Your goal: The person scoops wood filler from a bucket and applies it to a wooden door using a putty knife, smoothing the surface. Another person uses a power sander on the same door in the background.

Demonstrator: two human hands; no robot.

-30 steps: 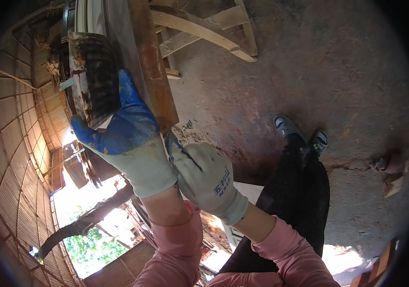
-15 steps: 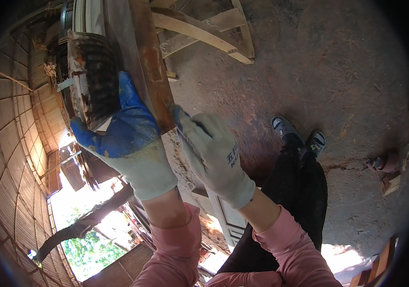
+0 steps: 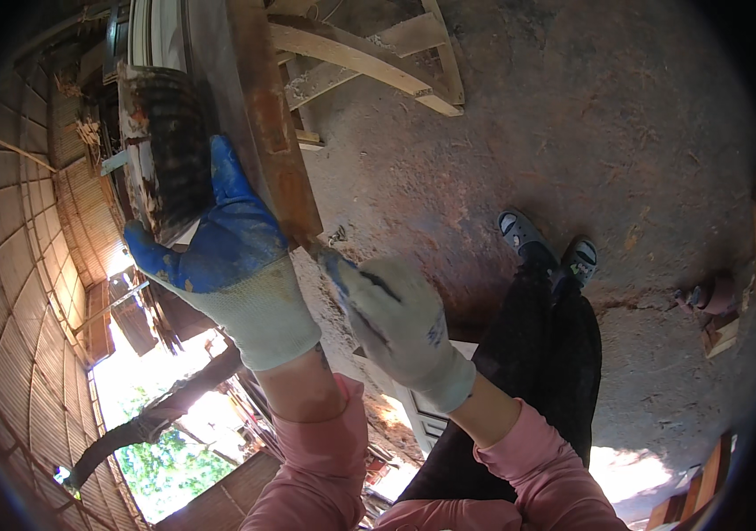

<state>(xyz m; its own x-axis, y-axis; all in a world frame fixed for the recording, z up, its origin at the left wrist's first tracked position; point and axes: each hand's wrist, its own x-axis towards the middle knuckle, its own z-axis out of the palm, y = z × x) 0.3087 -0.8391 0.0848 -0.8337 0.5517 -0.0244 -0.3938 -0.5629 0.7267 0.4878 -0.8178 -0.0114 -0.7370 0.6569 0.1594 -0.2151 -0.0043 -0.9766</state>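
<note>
My left hand (image 3: pixel 223 257), in a blue and pale grey work glove, is wrapped around the lower end of a long rusty brown plank (image 3: pixel 276 133) and a dark, worn block (image 3: pixel 165 155) beside it. My right hand (image 3: pixel 395 323), in a pale grey glove, hovers just right of the plank's lower end with fingers spread and blurred, holding nothing. Pink sleeves cover both forearms.
Pale wooden beams (image 3: pixel 369 57) lie crossed on the dusty concrete floor (image 3: pixel 590 133) beyond the plank. My legs in dark trousers and two shoes (image 3: pixel 546 248) stand at the right. A corrugated wall (image 3: pixel 15 292) and a bright opening with greenery (image 3: pixel 165 416) fill the left.
My right hand has slid down and right off the plank's lower end and now hangs free beside it. My left hand keeps its grip in the same place.
</note>
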